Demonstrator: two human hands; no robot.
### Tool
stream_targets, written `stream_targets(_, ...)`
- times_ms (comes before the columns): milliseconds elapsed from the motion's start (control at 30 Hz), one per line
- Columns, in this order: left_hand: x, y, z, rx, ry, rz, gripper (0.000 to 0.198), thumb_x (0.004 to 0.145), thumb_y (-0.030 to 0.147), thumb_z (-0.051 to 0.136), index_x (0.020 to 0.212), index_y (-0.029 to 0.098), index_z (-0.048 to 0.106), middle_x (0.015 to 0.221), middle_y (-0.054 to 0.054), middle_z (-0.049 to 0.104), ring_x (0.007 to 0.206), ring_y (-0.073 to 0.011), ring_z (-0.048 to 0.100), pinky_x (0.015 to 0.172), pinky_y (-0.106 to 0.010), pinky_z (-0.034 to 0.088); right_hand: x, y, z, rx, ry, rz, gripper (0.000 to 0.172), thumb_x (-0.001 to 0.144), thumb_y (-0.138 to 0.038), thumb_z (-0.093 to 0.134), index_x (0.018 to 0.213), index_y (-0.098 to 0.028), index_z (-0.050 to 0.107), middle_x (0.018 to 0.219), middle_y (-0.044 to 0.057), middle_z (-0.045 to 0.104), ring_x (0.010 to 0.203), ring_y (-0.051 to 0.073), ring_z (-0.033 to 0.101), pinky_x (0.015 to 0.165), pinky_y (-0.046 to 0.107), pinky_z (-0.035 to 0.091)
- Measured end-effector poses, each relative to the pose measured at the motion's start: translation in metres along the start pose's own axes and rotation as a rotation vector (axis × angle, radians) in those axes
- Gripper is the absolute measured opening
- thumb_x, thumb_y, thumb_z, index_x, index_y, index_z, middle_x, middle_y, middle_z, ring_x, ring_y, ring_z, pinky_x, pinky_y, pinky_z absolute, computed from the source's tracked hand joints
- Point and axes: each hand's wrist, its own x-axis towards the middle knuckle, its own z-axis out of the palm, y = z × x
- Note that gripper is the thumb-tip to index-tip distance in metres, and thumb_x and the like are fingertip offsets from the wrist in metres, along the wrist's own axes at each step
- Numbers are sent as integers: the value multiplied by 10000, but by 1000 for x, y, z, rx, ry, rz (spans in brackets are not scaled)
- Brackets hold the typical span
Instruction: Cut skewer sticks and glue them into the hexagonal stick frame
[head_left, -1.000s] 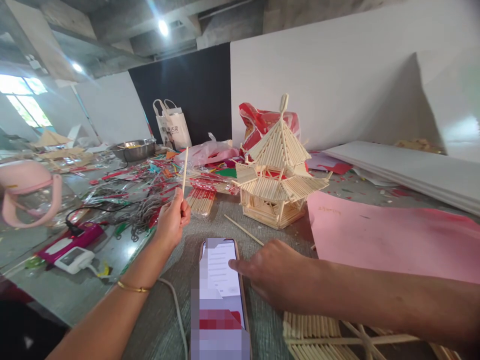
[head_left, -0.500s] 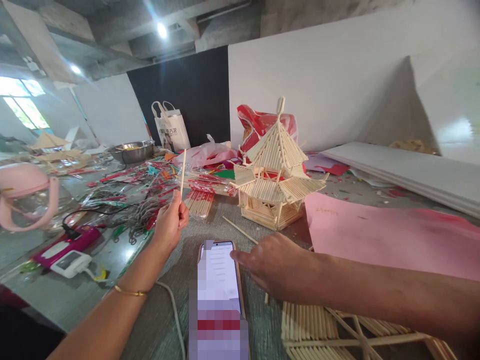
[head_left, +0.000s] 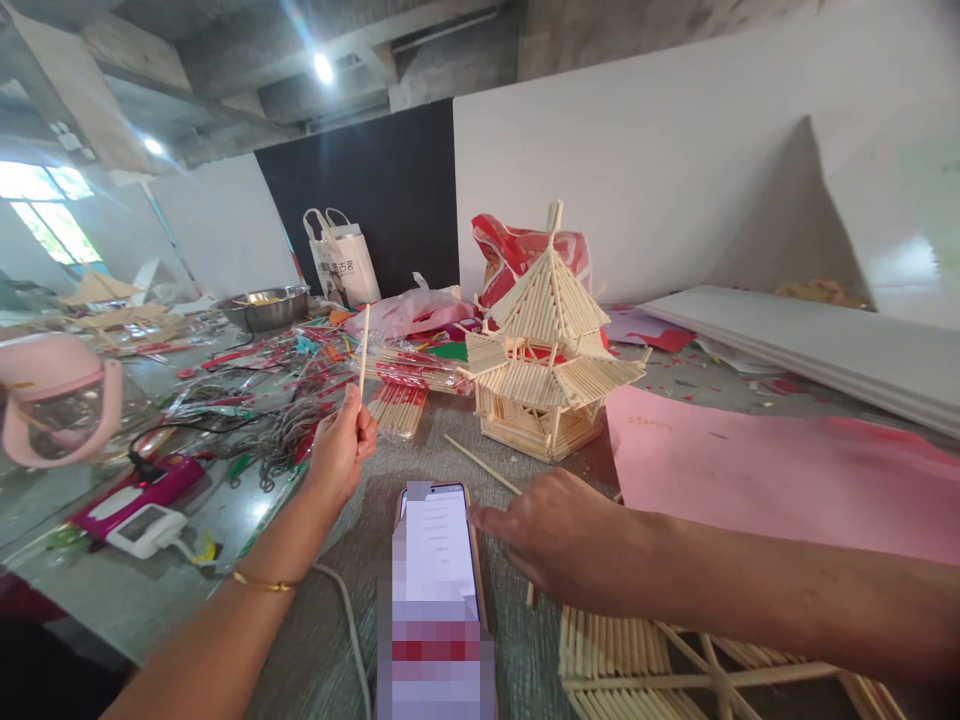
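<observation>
My left hand (head_left: 345, 437) is closed around the lower end of a thin wooden stick (head_left: 365, 352), which points upward. My right hand (head_left: 551, 535) has its index finger stretched out at the right edge of a smartphone (head_left: 439, 550); its other fingers are curled and partly hidden. The phone lies screen up, its lower part blurred by blocks. Another wooden stick (head_left: 480, 463) on the table runs behind my right hand. Beyond it stands a pavilion model (head_left: 551, 350) of wooden sticks with a pointed roof. Under my right forearm lies a flat stick frame (head_left: 615, 655).
Wrapped stick bundles (head_left: 401, 408) lie left of the model. A pink sheet (head_left: 750, 460) and white boards (head_left: 795, 335) are on the right. At left are a purple power strip (head_left: 150, 490), a pink-lidded jug (head_left: 56, 395) and a metal bowl (head_left: 266, 307). A white cable (head_left: 349, 620) runs beside the phone.
My right index fingertip has shifted slightly right, from the phone screen to its edge. My left hand still holds the stick upright. The view has shifted slightly.
</observation>
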Motion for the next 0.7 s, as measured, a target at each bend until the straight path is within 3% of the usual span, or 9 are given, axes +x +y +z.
stream_targets(167,0,0,0,-18,11,-13,483,757,519,560,495,170,351,392,74,341,300,-19,264,315,-159,165,-1,-2,-5,25,-64,12,432,750,-190,537,1182,-187,510,609,40,611,524,166,580,451,229,262)
stream_targets(700,0,-2,-1,4,11,7,504,743,565,553,499,172,353,404,73,331,310,-23,257,313,-161,162,0,-11,-9,64,-7,-45,407,776,-170,514,1182,-183,517,686,55,630,557,150,566,487,253,271)
